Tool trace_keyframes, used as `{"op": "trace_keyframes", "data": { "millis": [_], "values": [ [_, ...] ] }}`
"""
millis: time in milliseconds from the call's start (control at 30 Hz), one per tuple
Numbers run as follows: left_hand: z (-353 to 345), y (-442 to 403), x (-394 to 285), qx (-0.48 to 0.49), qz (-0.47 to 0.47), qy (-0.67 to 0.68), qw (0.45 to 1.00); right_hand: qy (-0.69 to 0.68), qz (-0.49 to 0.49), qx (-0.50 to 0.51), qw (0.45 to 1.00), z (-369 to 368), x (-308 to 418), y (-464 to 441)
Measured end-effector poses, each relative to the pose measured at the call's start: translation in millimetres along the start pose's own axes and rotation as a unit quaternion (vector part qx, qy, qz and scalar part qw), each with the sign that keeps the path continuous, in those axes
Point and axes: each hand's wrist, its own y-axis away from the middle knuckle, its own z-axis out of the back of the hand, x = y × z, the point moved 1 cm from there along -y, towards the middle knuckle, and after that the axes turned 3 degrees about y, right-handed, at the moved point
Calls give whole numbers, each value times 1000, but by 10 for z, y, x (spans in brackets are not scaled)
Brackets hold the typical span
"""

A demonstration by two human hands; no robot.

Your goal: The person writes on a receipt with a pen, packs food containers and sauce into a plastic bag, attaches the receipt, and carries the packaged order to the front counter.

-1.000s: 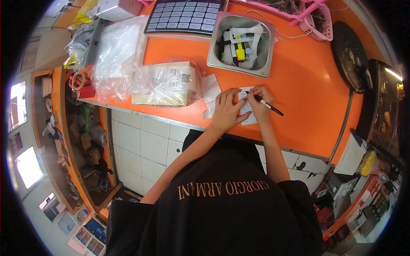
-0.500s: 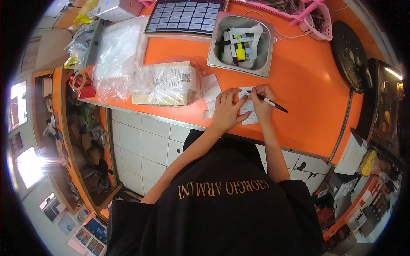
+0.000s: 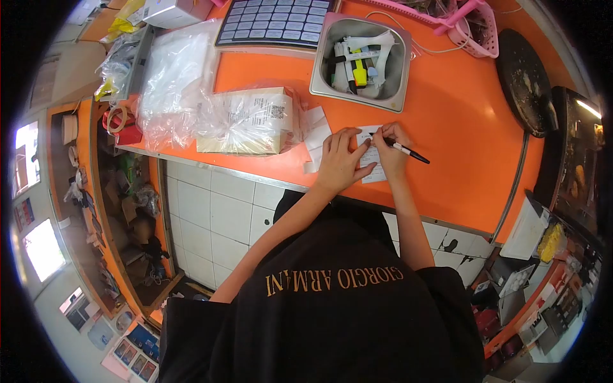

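Note:
A small printed paper slip (image 3: 374,171) lies on the orange counter (image 3: 460,166) near its front edge. Over the slip's left edge my left hand (image 3: 340,165) rests flat with fingers spread, pressing on it. My right hand (image 3: 393,152) pinches a black-and-white marker pen (image 3: 408,152), its tip against the upper part of the slip and its dark end pointing right. Left of my left hand lie other white papers (image 3: 315,137), beside a box wrapped in clear plastic (image 3: 252,121).
Beyond the slip stands a metal container (image 3: 361,102) holding markers. Behind are a tablet screen (image 3: 273,22) and a pink basket (image 3: 482,41). Clear plastic bags (image 3: 175,80) lie at left, near a red tape dispenser (image 3: 128,131). A black round pan (image 3: 525,83) sits at right.
My right hand and the pen have barely shifted at the top of the slip. My left hand stays in place, and the view has tilted very slightly.

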Motion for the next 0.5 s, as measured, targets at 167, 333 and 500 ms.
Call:
{"op": "trace_keyframes", "data": {
  "millis": [167, 333, 500],
  "values": [
    [-3, 4, 3, 0, -1, 0, 1000, -28, -17, -11, 999, 0, 13, -3],
    [9, -5, -6, 3, -1, 1, 1000, -41, -20, -6, 999, -11, 24, -11],
    [-9, 5, 2, 5, -1, 2, 1000, 12, 8, -9, 1000, -6, 12, -19]
  ]
}}
